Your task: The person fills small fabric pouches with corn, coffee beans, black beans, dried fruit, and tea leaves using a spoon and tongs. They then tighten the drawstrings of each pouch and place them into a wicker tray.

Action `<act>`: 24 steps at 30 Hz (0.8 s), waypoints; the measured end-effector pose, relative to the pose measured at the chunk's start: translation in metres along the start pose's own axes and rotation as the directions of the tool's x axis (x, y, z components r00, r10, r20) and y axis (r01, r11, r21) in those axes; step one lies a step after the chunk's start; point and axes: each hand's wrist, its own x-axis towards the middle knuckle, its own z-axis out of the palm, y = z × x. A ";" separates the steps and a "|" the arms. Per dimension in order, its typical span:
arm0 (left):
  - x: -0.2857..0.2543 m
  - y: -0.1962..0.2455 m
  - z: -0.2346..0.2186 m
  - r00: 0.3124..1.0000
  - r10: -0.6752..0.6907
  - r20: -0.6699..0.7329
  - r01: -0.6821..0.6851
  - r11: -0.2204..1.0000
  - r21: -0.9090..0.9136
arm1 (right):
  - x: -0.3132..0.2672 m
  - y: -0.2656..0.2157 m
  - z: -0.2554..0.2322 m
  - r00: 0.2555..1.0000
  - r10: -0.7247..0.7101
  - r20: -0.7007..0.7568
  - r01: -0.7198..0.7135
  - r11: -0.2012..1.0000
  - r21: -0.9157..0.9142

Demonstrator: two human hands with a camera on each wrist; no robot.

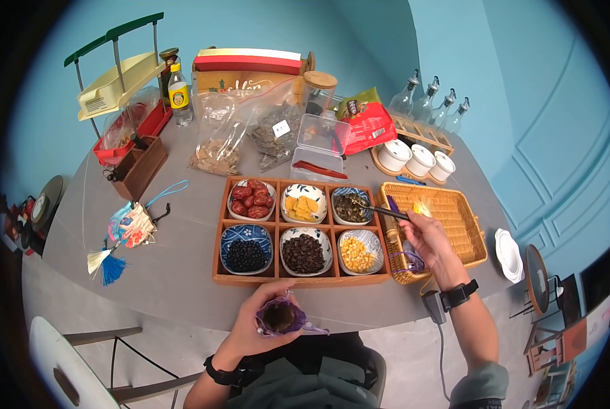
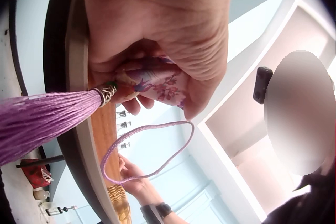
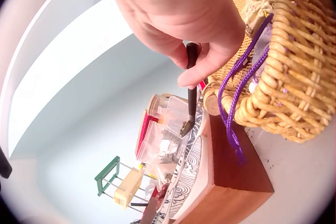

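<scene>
Left hand [image 1: 254,330] has its fingers curled round a purple pouch [image 1: 279,317], mouth open and facing up, at the near edge of the desk [image 1: 182,262]; from the left wrist view there's a floral print, a purple tassel [image 2: 50,111] and a cord loop [image 2: 152,127] hanging off it. Right hand [image 1: 429,244] pinches the black handle of a spoon [image 1: 387,213], its head at the top-right bowl [image 1: 351,206] of dark dried bits; some dark bits sit in the spoon head, can't tell if it touches the contents. That bowl is in a six-slot wooden box [image 1: 217,252]. Rest of the back row: red dates [image 1: 251,199] left, yellow pieces [image 1: 302,208] middle. Front row, left to right: black beans [image 1: 245,255], dark brown beans [image 1: 303,253], corn [image 1: 356,254]. Wicker basket [image 1: 479,238] is just beside the box, right side, with purple cord [image 3: 236,92] over its rim. Behind the box: a clear container [image 1: 318,163] with its lid up, bags [image 1: 219,136] of dried stuff, and a red packet [image 1: 366,129]. White jars [image 1: 393,155] and glass bottles [image 1: 424,105] sit back right, tasselled pouches [image 1: 134,225] to the left.
</scene>
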 end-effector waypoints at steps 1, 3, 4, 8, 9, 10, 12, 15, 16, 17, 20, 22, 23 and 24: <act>0.000 0.000 0.000 1.000 -0.010 -0.014 0.009 1.000 -0.011 | 0.000 0.000 -0.001 1.000 0.017 -0.004 -0.017 1.000 0.013; -0.002 -0.002 -0.001 1.000 -0.018 -0.013 0.018 1.000 -0.003 | 0.000 0.000 -0.001 0.999 0.034 -0.009 -0.033 0.999 0.025; -0.003 -0.003 -0.002 1.000 -0.026 -0.013 0.026 1.000 0.005 | 0.000 -0.001 -0.001 0.999 0.038 -0.012 -0.038 0.999 0.018; -0.005 -0.007 -0.004 1.000 -0.016 -0.007 0.016 0.999 0.051 | 0.000 0.000 0.000 0.999 0.038 -0.028 -0.037 0.999 0.031; -0.006 -0.007 -0.003 0.999 -0.043 -0.032 0.043 0.999 -0.010 | 0.001 0.000 0.000 0.999 0.038 -0.027 -0.037 0.999 0.031; -0.007 -0.007 -0.003 0.996 -0.074 -0.054 0.070 0.995 -0.071 | 0.001 0.001 -0.001 0.999 0.038 -0.023 -0.038 0.999 0.030; -0.006 -0.005 -0.003 0.996 -0.075 -0.043 0.072 0.995 -0.064 | 0.002 0.001 -0.002 0.999 0.038 -0.019 -0.037 0.999 0.029; -0.002 0.003 -0.002 0.996 -0.092 -0.009 0.091 0.996 -0.024 | 0.002 0.002 -0.003 0.999 0.028 -0.021 -0.028 1.000 0.014; 0.000 0.009 -0.001 0.994 -0.106 0.015 0.106 0.994 0.010 | 0.001 0.002 -0.002 1.000 0.019 -0.016 -0.019 1.000 0.005; 0.004 0.017 0.000 0.994 -0.104 0.019 0.104 0.994 0.015 | 0.000 0.001 -0.002 1.000 0.008 -0.011 -0.008 1.000 -0.002; 0.020 0.054 0.001 0.993 -0.043 0.107 0.030 0.993 0.115 | -0.004 -0.005 -0.004 1.000 -0.014 0.019 0.015 1.000 -0.018; 0.041 0.083 -0.001 0.987 0.027 0.159 -0.063 0.973 0.223 | -0.006 -0.009 -0.004 0.999 -0.026 0.021 0.027 0.999 -0.028; 0.053 0.089 -0.004 0.986 0.026 0.167 -0.065 0.971 0.229 | -0.007 -0.011 -0.004 0.999 -0.039 0.028 0.040 0.998 -0.044; 0.065 0.095 -0.006 0.978 0.055 0.199 -0.109 0.956 0.273 | -0.009 -0.013 -0.003 0.999 -0.044 0.026 0.045 0.998 -0.034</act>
